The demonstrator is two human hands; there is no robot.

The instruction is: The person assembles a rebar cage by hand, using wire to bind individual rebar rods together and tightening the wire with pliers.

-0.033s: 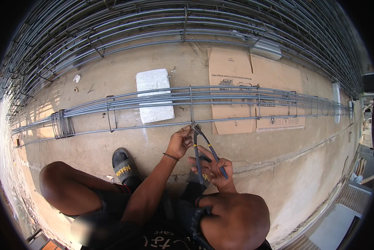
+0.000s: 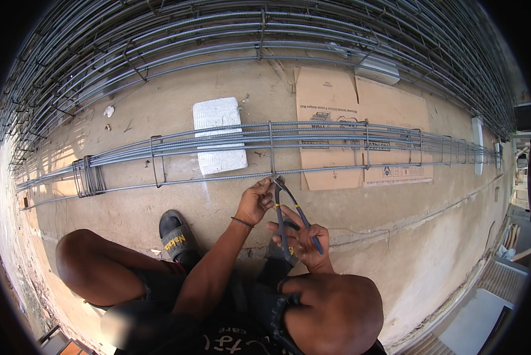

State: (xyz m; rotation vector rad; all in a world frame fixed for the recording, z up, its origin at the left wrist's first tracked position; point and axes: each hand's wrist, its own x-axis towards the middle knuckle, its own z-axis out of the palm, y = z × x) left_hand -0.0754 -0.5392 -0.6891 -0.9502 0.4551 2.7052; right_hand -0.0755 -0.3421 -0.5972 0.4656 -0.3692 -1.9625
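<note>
- While the person is crouching on the concrete floor (image 2: 159, 100), the right hand (image 2: 299, 239) is gripping the blue handles of a pair of pincers (image 2: 289, 207), fingers wrapped loosely with the two handles spread apart.
- The head of the pincers is meeting the front bar of the rebar cage (image 2: 336, 139) right where an upright stirrup (image 2: 271, 148) is crossing it.
- The left hand (image 2: 254, 201) is pinching at that same crossing, fingertips closed beside the tool's head; whether a tie wire is sitting between them is too small to tell.
- The cage itself is lying lengthwise across the floor, running from the left edge to the far right, with several rectangular stirrups spaced along it and a tight bundle of stirrups (image 2: 88, 176) gathered near its left end.
- A white foam block (image 2: 218, 115) is lying under the cage, just left of the crossing being worked.
- Flattened cardboard sheets (image 2: 330, 89) are spreading under the cage to the right of the foam block.
- A black sandal (image 2: 175, 234) on the person's left foot is resting on the floor near the left wrist, which is wearing a thin bracelet.
- Beyond the cage, a big stack of long steel bars (image 2: 218, 35) is filling the far side of the floor.
</note>
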